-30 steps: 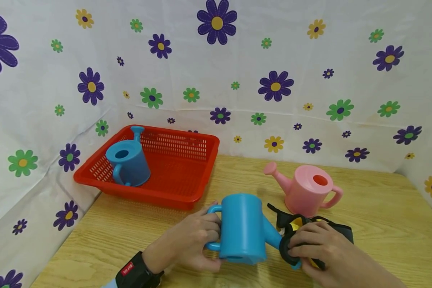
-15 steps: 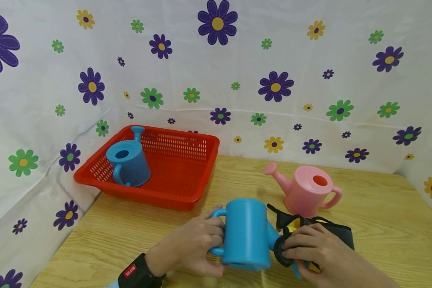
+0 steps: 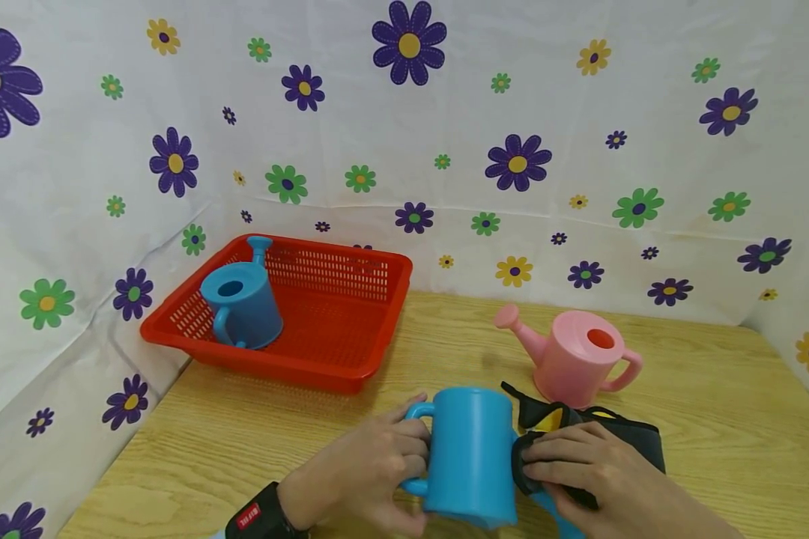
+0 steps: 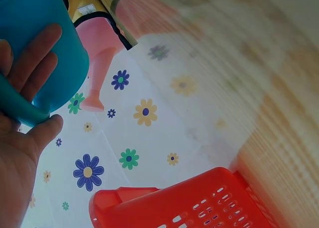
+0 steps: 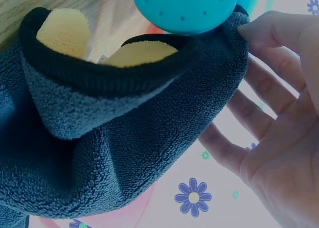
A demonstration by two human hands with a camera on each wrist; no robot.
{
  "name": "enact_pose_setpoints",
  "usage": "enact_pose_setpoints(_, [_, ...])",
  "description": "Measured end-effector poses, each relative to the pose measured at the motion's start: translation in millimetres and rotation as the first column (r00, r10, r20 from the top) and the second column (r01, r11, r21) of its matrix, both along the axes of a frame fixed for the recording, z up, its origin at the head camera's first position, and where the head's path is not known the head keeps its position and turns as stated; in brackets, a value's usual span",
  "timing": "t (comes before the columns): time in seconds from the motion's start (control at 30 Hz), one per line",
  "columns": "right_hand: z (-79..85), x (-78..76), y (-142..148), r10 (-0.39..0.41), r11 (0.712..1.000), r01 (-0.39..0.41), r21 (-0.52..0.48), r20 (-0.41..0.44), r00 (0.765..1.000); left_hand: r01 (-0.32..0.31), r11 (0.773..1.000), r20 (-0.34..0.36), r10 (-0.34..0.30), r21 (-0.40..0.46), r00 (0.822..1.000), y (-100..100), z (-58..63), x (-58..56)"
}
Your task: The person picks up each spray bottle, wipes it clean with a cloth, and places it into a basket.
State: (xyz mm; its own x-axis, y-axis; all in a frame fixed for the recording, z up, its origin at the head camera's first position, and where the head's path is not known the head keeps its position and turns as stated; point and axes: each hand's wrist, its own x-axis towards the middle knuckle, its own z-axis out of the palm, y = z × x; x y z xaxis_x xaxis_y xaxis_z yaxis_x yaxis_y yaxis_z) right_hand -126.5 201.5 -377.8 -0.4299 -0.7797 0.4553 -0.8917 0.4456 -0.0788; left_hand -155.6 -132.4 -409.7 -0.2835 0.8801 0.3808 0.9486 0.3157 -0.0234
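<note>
A bright blue watering can [image 3: 472,457] is tilted over the near part of the table, its spout toward the right. My left hand [image 3: 371,471] grips it by the handle; the left wrist view shows the fingers around that handle [image 4: 22,103]. With my right hand [image 3: 593,464] I pinch a dark grey cloth [image 5: 129,153] with yellow lining against the spout, close to the can's body. The perforated spout head [image 5: 184,9] shows just beyond the cloth in the right wrist view. Most of the spout is hidden by cloth and hand.
A pink watering can [image 3: 576,355] stands right behind the cloth. At the back left is a red plastic basket [image 3: 323,374], with another blue watering can [image 3: 249,311] inside. A white flowered sheet [image 3: 445,112] hangs behind the wooden table.
The blue watering can and my left hand have shifted right and nearer to me. My right hand with the cloth has slid along the spout toward the can's body.
</note>
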Motion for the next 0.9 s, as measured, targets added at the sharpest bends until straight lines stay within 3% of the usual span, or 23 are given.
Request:
enact_pose_setpoints(0.27, [-1.0, -1.6, 8.5, -0.095, 0.995, 0.095, 0.018, 0.021, 0.995, -0.014, 1.0, -0.001, 0.014, 0.024, 1.0, -3.7, 3.1, 1.1])
enact_pose_setpoints(0.43, [-7.6, -9.6, 37.1, -0.197, 0.978, 0.192, 0.084, 0.056, 0.979, -0.018, 0.989, -0.114, 0.035, 0.147, 0.993, -12.7, 11.0, -6.5])
enact_pose_setpoints(0.5, [-12.0, -12.7, 48.1, -0.262, 0.959, 0.237, 0.155, 0.168, 0.95, -0.048, 0.978, -0.15, 0.08, 0.203, 0.985, -20.5, 15.5, -10.1])
enact_pose_setpoints(0.57, [-16.0, -14.7, 56.0, -0.33, 0.932, 0.253, 0.261, 0.315, 0.89, -0.088, 0.958, -0.16, 0.135, 0.272, 0.978, -30.4, 20.7, -14.9])
enact_pose_setpoints(0.67, [-21.3, -16.9, 61.7, -0.406, 0.896, 0.226, 0.382, 0.5, 0.765, -0.172, 0.899, -0.106, 0.232, 0.402, 0.967, -47.2, 29.0, -23.6])
enact_pose_setpoints(0.73, [-23.7, -18.5, 61.6, -0.433, 0.884, 0.209, 0.418, 0.566, 0.702, -0.24, 0.838, -0.049, 0.301, 0.489, 0.952, -59.4, 34.1, -30.1])
enact_pose_setpoints(0.8, [-25.6, -19.9, 59.4, -0.443, 0.882, 0.206, 0.424, 0.595, 0.671, -0.326, 0.765, 0.037, 0.369, 0.556, 0.929, -72.8, 37.8, -35.8])
enact_pose_setpoints(0.9, [-26.7, -21.2, 54.5, -0.461, 0.873, 0.207, 0.441, 0.608, 0.646, -0.462, 0.653, 0.154, 0.472, 0.6, 0.868, -93.2, 39.0, -43.0])
